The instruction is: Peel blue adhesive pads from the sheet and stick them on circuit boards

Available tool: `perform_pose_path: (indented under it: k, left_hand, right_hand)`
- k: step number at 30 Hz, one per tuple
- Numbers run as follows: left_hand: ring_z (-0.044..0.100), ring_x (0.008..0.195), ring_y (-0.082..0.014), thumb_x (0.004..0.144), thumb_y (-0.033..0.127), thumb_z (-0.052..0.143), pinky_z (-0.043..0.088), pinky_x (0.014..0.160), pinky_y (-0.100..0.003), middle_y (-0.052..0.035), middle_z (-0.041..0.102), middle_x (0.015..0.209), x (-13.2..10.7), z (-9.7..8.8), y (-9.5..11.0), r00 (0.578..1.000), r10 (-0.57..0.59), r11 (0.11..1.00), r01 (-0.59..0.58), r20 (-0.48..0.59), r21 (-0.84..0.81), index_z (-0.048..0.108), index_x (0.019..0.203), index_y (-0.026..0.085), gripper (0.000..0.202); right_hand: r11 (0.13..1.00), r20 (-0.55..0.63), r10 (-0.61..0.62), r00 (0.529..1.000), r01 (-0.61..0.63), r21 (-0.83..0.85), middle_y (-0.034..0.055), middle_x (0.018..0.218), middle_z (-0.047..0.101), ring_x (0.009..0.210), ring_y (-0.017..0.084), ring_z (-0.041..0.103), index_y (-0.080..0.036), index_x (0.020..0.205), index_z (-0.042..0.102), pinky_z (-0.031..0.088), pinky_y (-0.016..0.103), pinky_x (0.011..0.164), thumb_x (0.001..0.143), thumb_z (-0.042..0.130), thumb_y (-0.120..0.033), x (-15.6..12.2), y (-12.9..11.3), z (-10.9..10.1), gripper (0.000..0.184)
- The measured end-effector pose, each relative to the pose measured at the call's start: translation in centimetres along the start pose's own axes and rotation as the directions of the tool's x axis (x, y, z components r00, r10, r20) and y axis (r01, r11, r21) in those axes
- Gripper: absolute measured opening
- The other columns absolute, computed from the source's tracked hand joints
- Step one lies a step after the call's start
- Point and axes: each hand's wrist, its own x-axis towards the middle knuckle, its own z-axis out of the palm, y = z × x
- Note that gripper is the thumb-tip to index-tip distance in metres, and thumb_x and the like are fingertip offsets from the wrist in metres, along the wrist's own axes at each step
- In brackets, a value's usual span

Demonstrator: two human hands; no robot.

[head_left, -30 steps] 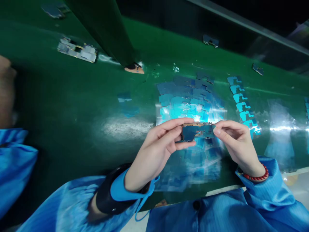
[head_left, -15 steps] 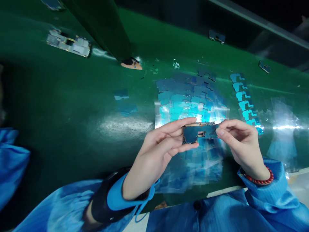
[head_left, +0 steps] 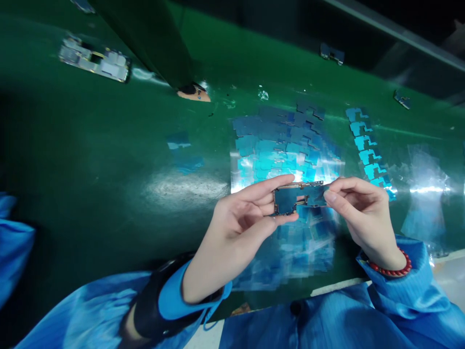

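Observation:
A small blue circuit board (head_left: 297, 198) is held between both hands above the green belt (head_left: 109, 160). My left hand (head_left: 238, 228) grips its left end between thumb and fingers. My right hand (head_left: 358, 213) pinches its right end with thumb and forefinger. Beneath the hands lies a clear sheet covered with several blue stickers (head_left: 279, 150). A red bead bracelet (head_left: 390, 269) is on my right wrist, and both arms wear blue sleeves.
A strip of blue stickers (head_left: 366, 150) lies to the right, with clear film (head_left: 423, 189) beyond it. Another circuit board (head_left: 95, 58) rests at the far left of the belt, small boards (head_left: 330, 52) at the back. A green post (head_left: 152, 43) stands behind. Another person's blue sleeve (head_left: 12, 242) is at left.
The circuit board at the far left has drifted further left along the belt. The neighbouring person's sleeve has pulled back leftwards. My hands keep hold of the small board with little change.

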Motion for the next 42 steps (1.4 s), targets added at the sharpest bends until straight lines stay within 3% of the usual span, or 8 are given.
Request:
perform_pose_path:
  k: [8,13,19,26,36,42]
  left_hand:
    - [0.069,0.099,-0.0299,0.071,0.010,0.070,0.060,0.084,-0.038,-0.0021,0.077,0.084,-0.2,0.1,-0.2,0.998,0.021,0.994,-0.014,-0.062,0.106,0.069,0.117,0.024,0.047]
    - [0.070,0.098,-0.0280,0.072,0.013,0.069,0.060,0.084,-0.036,-0.0023,0.077,0.092,-0.3,0.6,0.1,0.994,0.008,0.994,0.005,-0.111,0.112,0.070,0.115,0.024,0.044]
    - [0.072,0.093,-0.0245,0.072,0.012,0.070,0.060,0.082,-0.032,-0.0005,0.077,0.092,-0.2,0.3,0.0,0.999,0.025,0.994,-0.021,-0.033,0.112,0.070,0.114,0.028,0.045]
    - [0.072,0.089,-0.0266,0.072,0.015,0.072,0.060,0.084,-0.038,-0.0016,0.077,0.089,-0.5,1.1,0.6,0.990,0.003,0.992,0.014,-0.143,0.122,0.072,0.111,0.025,0.040]
    - [0.071,0.093,-0.0276,0.071,0.014,0.070,0.061,0.083,-0.037,-0.0015,0.077,0.087,-0.6,0.9,0.4,0.989,0.014,0.993,0.004,-0.147,0.120,0.071,0.113,0.023,0.044]
    - [0.071,0.095,-0.0279,0.072,0.013,0.069,0.061,0.082,-0.035,0.0004,0.070,0.061,-0.6,1.0,0.4,0.991,0.031,0.996,-0.019,-0.130,0.092,0.071,0.112,0.021,0.041]
  right_hand:
    - [1.000,-0.014,-0.004,1.000,0.004,-0.005,-0.0015,0.071,0.069,0.059,0.011,0.061,-0.024,0.077,0.073,0.052,0.022,0.052,0.075,0.075,-0.016,0.1,-0.2,0.2,0.008]
    - [1.000,-0.021,-0.008,1.000,0.008,-0.010,-0.0012,0.071,0.070,0.063,0.013,0.064,-0.024,0.076,0.073,0.055,0.023,0.055,0.074,0.074,-0.015,-0.1,-0.3,0.2,0.010]
    - [1.000,-0.012,-0.011,1.000,0.012,0.011,-0.0027,0.073,0.071,0.066,0.011,0.065,-0.025,0.076,0.073,0.057,0.021,0.061,0.074,0.073,-0.010,0.0,-0.3,0.3,0.016]
    - [1.000,-0.024,-0.007,1.000,0.007,-0.017,-0.0007,0.072,0.070,0.064,0.013,0.065,-0.024,0.076,0.073,0.057,0.023,0.056,0.074,0.075,-0.016,0.0,-0.3,0.3,0.008]
    - [1.000,-0.007,-0.008,1.000,0.008,-0.018,-0.0019,0.073,0.069,0.063,0.011,0.062,-0.025,0.078,0.073,0.053,0.021,0.055,0.076,0.073,-0.014,0.0,-0.1,0.1,0.012]
    - [1.000,-0.003,-0.008,1.000,0.008,-0.018,-0.0021,0.073,0.069,0.061,0.010,0.061,-0.025,0.078,0.073,0.052,0.021,0.057,0.077,0.073,-0.014,-0.1,-0.1,0.1,0.011]
